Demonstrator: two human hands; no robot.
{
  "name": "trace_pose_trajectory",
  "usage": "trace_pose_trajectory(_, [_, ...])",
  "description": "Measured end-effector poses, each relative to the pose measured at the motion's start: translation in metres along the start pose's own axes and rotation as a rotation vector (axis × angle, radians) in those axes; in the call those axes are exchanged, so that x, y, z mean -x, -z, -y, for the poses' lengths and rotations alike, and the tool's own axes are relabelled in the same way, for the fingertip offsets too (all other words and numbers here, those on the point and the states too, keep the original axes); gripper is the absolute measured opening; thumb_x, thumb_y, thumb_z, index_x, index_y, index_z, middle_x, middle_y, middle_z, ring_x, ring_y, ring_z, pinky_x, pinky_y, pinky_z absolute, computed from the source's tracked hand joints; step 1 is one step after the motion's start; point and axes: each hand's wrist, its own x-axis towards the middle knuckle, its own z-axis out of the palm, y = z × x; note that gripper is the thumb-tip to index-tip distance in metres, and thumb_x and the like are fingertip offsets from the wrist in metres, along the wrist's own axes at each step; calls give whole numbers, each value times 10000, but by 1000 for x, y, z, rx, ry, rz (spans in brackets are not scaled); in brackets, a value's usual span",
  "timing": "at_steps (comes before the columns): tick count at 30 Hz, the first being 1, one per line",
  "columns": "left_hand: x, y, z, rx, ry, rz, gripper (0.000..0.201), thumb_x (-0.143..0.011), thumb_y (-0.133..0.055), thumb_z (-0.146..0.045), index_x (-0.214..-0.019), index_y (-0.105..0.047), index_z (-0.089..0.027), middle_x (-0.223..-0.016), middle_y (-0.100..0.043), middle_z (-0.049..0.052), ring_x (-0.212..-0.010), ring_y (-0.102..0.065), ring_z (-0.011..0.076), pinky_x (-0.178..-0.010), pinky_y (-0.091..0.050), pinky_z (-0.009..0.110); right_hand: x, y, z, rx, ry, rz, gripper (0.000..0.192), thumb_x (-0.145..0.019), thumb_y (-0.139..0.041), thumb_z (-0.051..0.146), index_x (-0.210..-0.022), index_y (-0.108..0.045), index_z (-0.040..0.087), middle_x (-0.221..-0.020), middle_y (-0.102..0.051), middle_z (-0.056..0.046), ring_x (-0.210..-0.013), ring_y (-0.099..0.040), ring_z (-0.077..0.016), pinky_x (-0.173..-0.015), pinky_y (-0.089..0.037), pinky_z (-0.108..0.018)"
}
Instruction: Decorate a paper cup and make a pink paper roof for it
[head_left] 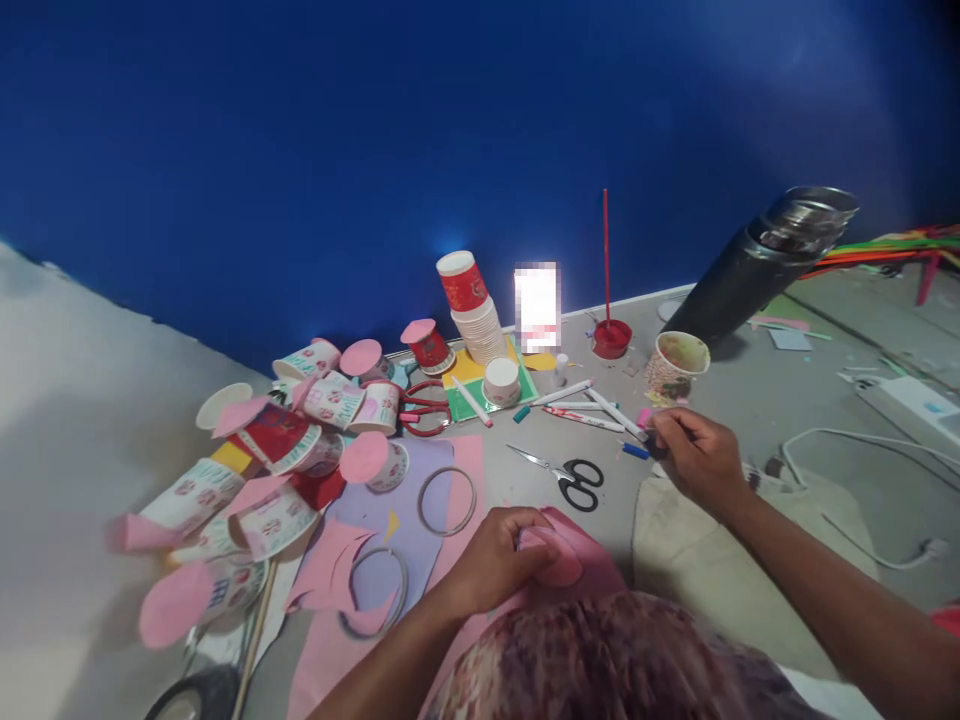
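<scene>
My left hand (502, 560) is closed on a round pink paper disc (559, 560), which lies over a darker pink sheet (600, 570) in front of my body. Curled in a pinch, my right hand (697, 455) is at the ends of several white markers (619, 415). A small pink tip shows beside its fingertips, and what they grip is hidden. A blue marker cap (634, 451) lies just left of that hand. Black-handled scissors (566, 475) rest between the two hands, blades pointing left.
Paper cups with pink discs (274, 435) crowd the left side. Two grey rings (446, 502) lie on purple and pink paper. A cup stack (476, 320) stands by the blue wall. At right are a dark flask (739, 280), a stained paper cup (675, 368) and a white power strip (915, 410).
</scene>
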Motion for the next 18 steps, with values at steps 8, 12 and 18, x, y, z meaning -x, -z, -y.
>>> trace_pose_trajectory(8, [-1,3,-3,-37,-1,47,189,-818,-615,-240,-816,-796,-185,-836,-770,41,-814,-651,205,-788,-453,288,-6,15,2,-151,-103,-152,460,-966,-575,605,-725,-669,224,-568,-551,0,-469,-443,-134,-450,-376,-291])
trace_pose_trajectory(12, [-4,5,-6,-45,24,53,181,-785,-625,-247,-821,-790,-183,-862,-782,33,-849,-664,213,-828,-463,295,-9,43,7,-165,-131,-246,445,-969,-577,598,-735,-666,231,-578,-546,15,-460,-422,-119,-426,-360,-266])
trace_pose_trajectory(18, [-8,7,-9,-44,33,22,180,-804,-676,-321,-830,-783,-180,-843,-774,24,-837,-659,206,-833,-478,293,6,75,-4,-23,-168,-222,355,-910,-681,550,-769,-745,230,-590,-626,-1,-503,-528,-147,-461,-419,-273])
